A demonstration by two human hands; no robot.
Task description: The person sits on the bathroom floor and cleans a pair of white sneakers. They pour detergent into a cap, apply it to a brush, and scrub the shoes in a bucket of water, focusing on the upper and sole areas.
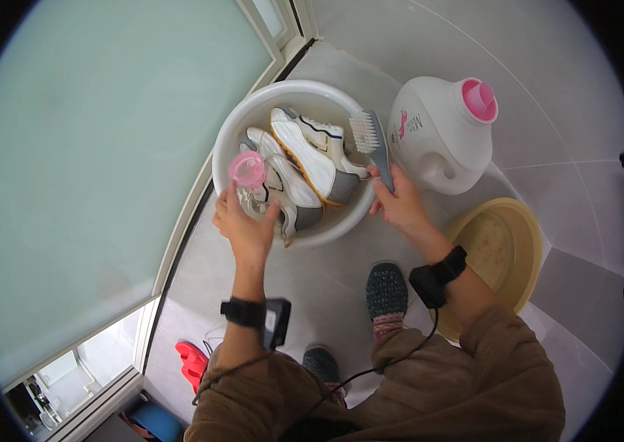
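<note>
A white basin (336, 234) on the floor in front of me holds a pair of white and grey sneakers (306, 157), lying on their sides with the soles turned mostly away. A translucent pink cap (247, 169) is over the toe-side of the nearer shoe. My left hand (245, 224) reaches over the basin's left rim, its fingers spread; the index fingertip is at the cap's edge while the thumb is apart from it. In my right hand (397, 201), a grey scrub brush (379, 146) is gripped by its handle, white bristles facing left above the basin's right rim.
A large white detergent jug (439, 135) with a pink spout stands right of the basin, bearing writing. Nearer me on the right is a tan bucket (530, 243). A frosted glass door (107, 138) borders the left. Red slippers (192, 362) lie lower left. Cables hang from both wrist devices.
</note>
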